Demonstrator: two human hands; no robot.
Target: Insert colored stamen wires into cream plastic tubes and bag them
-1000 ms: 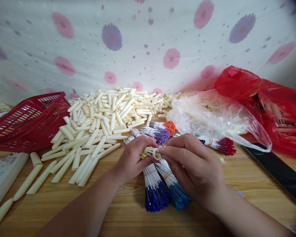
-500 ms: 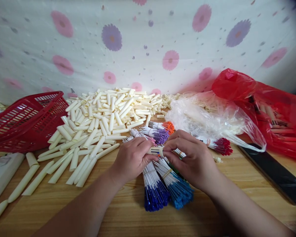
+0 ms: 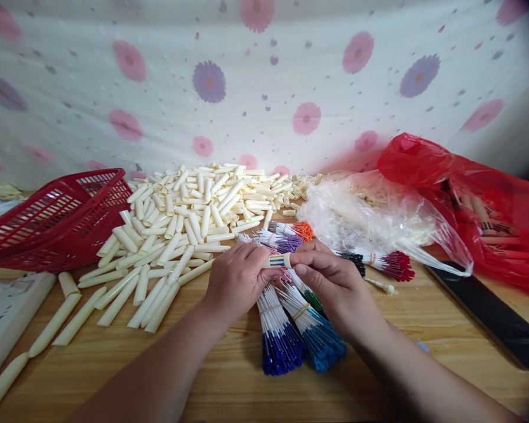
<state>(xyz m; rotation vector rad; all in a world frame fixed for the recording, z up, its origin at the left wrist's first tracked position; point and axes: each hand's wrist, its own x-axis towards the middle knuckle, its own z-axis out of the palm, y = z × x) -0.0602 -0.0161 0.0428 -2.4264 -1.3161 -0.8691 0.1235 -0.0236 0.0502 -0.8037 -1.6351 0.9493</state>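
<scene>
My left hand [image 3: 238, 281] is closed around a cream pen barrel [image 3: 278, 260] whose end shows coloured stripes. My right hand [image 3: 330, 282] pinches that same end from the right, fingers pressed together. Both hands hover over bundles of thin refills on the wooden table [image 3: 229, 382]: a dark blue bundle [image 3: 280, 341], a light blue bundle [image 3: 317, 341] and a green one partly hidden under my right hand. Purple refills [image 3: 282, 241], orange refills [image 3: 297, 229] and a red bundle [image 3: 390, 263] lie just beyond my hands.
A large heap of cream pen barrels [image 3: 189, 217] fills the table's middle left, with a tilted red plastic basket [image 3: 48, 220] beside it. A clear plastic bag [image 3: 379, 217] and a red plastic bag [image 3: 480, 200] lie at right. A black strip [image 3: 489, 314] lies near the right edge. A flowered cloth hangs behind.
My right hand has slid left and closed in on the barrel's striped end. The view has tipped slightly, and a black-tipped refill bundle now shows beside the red one.
</scene>
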